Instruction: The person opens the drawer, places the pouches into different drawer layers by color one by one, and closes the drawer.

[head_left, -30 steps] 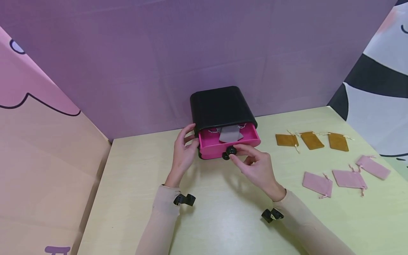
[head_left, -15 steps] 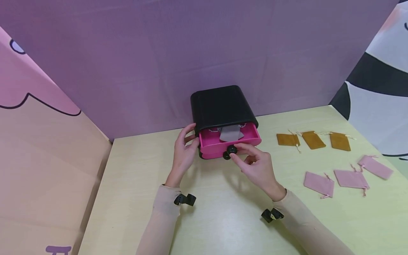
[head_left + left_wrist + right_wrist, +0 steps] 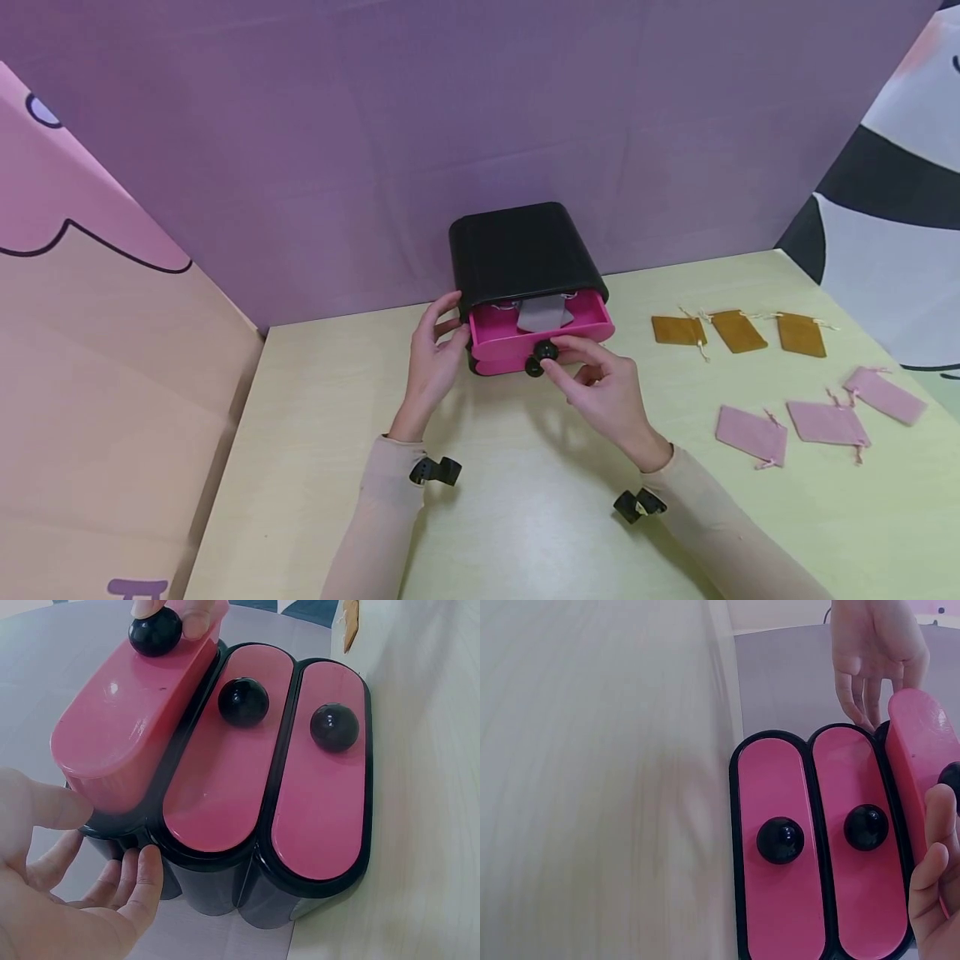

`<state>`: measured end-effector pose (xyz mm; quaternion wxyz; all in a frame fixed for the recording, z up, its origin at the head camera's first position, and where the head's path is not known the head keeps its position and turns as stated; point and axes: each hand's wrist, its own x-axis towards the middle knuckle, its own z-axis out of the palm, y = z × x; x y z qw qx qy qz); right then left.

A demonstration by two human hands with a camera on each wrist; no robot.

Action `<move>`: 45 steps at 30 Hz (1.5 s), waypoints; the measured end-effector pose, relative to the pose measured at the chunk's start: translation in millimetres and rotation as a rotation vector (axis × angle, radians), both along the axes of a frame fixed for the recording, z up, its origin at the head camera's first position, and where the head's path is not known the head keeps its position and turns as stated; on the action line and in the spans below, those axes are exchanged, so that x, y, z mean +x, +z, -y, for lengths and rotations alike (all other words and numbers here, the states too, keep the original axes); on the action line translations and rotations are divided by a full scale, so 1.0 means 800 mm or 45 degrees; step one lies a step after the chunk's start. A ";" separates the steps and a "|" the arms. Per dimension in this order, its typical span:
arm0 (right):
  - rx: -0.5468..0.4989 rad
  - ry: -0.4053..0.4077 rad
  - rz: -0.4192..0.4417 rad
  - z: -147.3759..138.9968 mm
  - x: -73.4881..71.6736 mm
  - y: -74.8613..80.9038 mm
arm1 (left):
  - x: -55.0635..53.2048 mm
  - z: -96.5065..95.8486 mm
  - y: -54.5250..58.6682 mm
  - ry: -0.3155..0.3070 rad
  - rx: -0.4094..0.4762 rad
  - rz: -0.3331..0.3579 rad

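Observation:
A black cabinet with three pink drawers stands at the back of the table, seen in all views. Its top drawer is pulled partly out, and a grey pouch with pale strings lies inside. Thumb and fingers of my right hand pinch that drawer's round black knob. My left hand rests against the cabinet's left side, its fingers spread near the front edge. The middle drawer and bottom drawer are closed, each with a black knob.
To the right on the table lie three brown drawstring pouches in a row. Nearer the front are three pink drawstring pouches. A purple cloth hangs right behind the cabinet.
Hardly anything differs. The view has shifted very slightly, while both hands keep their places on the knob and the cabinet's side.

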<state>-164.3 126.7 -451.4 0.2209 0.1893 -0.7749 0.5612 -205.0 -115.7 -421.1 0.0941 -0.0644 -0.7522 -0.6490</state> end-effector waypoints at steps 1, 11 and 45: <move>-0.002 -0.001 0.003 0.000 0.000 0.000 | 0.000 0.000 0.000 -0.001 0.001 0.000; 0.001 -0.023 0.018 0.001 -0.002 -0.001 | 0.000 -0.001 -0.001 0.000 0.004 -0.014; -0.031 -0.003 0.083 0.000 -0.001 0.000 | -0.001 -0.001 -0.002 -0.017 0.016 -0.017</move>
